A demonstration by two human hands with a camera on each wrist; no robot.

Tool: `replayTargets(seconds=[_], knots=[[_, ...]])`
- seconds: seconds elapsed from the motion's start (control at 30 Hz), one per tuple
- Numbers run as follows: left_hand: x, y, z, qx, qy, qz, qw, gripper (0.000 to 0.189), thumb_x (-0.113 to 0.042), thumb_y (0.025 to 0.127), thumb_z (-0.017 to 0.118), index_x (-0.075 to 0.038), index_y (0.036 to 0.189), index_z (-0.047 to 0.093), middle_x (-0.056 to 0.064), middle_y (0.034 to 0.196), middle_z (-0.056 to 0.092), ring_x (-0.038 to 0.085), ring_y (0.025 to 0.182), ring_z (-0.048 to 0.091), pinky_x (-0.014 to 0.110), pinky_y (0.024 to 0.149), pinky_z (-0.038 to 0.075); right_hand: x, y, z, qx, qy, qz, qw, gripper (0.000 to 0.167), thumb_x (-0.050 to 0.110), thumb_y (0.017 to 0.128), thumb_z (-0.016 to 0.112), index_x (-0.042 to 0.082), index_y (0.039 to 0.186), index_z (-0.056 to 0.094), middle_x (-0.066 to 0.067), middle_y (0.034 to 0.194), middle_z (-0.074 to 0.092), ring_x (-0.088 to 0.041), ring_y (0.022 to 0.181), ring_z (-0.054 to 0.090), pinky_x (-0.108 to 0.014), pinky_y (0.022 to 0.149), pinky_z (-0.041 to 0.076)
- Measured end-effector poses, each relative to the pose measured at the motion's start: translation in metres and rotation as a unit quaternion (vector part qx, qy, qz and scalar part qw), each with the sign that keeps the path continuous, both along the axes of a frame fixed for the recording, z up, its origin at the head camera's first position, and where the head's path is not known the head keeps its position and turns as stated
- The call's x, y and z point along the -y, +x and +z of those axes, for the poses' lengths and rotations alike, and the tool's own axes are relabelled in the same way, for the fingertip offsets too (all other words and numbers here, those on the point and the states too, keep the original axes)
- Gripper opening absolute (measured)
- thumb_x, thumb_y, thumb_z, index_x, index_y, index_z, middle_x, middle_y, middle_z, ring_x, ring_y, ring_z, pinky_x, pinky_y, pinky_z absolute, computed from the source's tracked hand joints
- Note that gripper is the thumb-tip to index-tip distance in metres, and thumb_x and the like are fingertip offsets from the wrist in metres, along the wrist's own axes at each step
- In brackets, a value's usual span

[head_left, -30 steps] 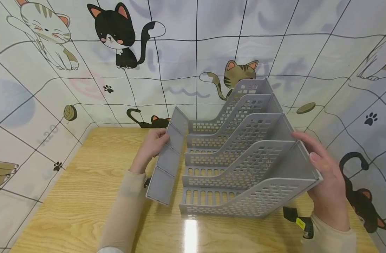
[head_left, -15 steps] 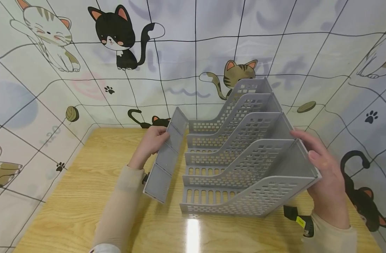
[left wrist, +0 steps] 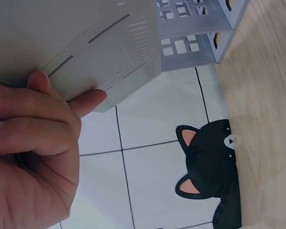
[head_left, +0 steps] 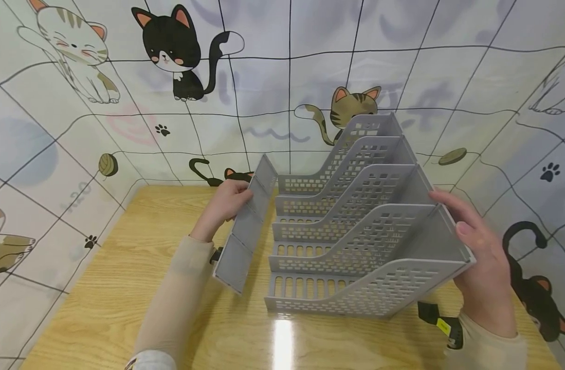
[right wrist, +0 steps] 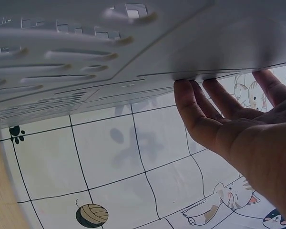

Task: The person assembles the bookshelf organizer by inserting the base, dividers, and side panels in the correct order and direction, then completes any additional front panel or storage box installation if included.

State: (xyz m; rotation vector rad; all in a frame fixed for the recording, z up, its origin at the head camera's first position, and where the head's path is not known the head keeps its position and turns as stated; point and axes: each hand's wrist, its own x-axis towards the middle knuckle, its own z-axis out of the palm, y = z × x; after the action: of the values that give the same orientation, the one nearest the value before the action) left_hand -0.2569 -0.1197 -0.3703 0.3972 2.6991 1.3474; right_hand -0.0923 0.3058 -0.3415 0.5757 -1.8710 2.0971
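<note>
A grey plastic file organizer (head_left: 402,288) stands on the table, with perforated dividers side by side and its solid back facing right. At its left, my left hand (head_left: 226,200) pinches a long grey panel (head_left: 247,221) with the thumb on the ridged face. The panel leans beside the low front ends of the dividers, its far end close to them and its near end apart. In the left wrist view, the fingers lie on the panel's outer face. My right hand (head_left: 483,257) rests on the organizer's back; the right wrist view shows its extended fingertips (right wrist: 183,88) touching that back.
The light wood table (head_left: 111,267) extends left of and in front of the organizer. A white cloth backdrop (head_left: 263,77) with cat drawings and grid lines rises close behind and at both sides.
The panel's near end has swung slightly away from the organizer, along with my left hand. My right hand keeps its place on the back.
</note>
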Motion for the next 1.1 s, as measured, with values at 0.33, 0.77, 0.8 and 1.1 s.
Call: replayTargets(seconds=[0.33, 0.77, 0.8, 1.1], knots=[[-0.020, -0.002, 0.012, 0.013, -0.012, -0.045, 0.9988, 0.038, -0.006, 0.099, 0.043, -0.015, 0.063, 0.035, 0.000, 0.045, 0.039, 0.012, 0.033, 0.035, 0.029, 0.038, 0.032, -0.001, -0.001, -0.002, -0.008, 0.001, -0.001, 1.0000, 0.050, 0.007, 0.107, 0.026, -0.004, 0.154, 0.040, -0.018, 0.154, 0.042, -0.028, 0.130, 0.051, -0.026, 0.094, 0.055], [-0.029, -0.002, 0.014, 0.019, -0.039, -0.052, 0.9977, 0.039, -0.009, 0.101, 0.044, -0.013, 0.063, 0.039, 0.000, 0.041, 0.041, 0.012, 0.032, 0.035, 0.029, 0.039, 0.032, 0.001, -0.004, 0.002, -0.017, -0.008, 0.021, 0.9996, 0.050, 0.005, 0.106, 0.025, -0.005, 0.152, 0.042, -0.019, 0.149, 0.046, -0.026, 0.121, 0.057, -0.027, 0.088, 0.058], [-0.029, -0.002, 0.014, 0.018, -0.040, -0.051, 0.9977, 0.039, -0.009, 0.101, 0.044, -0.013, 0.063, 0.039, 0.000, 0.041, 0.041, 0.012, 0.032, 0.036, 0.029, 0.039, 0.033, 0.001, -0.004, 0.002, -0.015, -0.009, 0.019, 0.9997, 0.050, 0.005, 0.106, 0.025, -0.005, 0.152, 0.042, -0.019, 0.149, 0.045, -0.026, 0.122, 0.056, -0.027, 0.088, 0.057], [-0.035, 0.000, 0.013, 0.013, -0.048, -0.039, 0.9980, 0.040, -0.009, 0.102, 0.043, -0.014, 0.063, 0.036, 0.000, 0.043, 0.041, 0.014, 0.033, 0.037, 0.030, 0.041, 0.035, -0.001, -0.004, 0.000, -0.009, -0.015, 0.028, 0.9995, 0.050, 0.004, 0.106, 0.024, -0.006, 0.153, 0.040, -0.019, 0.151, 0.043, -0.026, 0.125, 0.053, -0.027, 0.092, 0.056]])
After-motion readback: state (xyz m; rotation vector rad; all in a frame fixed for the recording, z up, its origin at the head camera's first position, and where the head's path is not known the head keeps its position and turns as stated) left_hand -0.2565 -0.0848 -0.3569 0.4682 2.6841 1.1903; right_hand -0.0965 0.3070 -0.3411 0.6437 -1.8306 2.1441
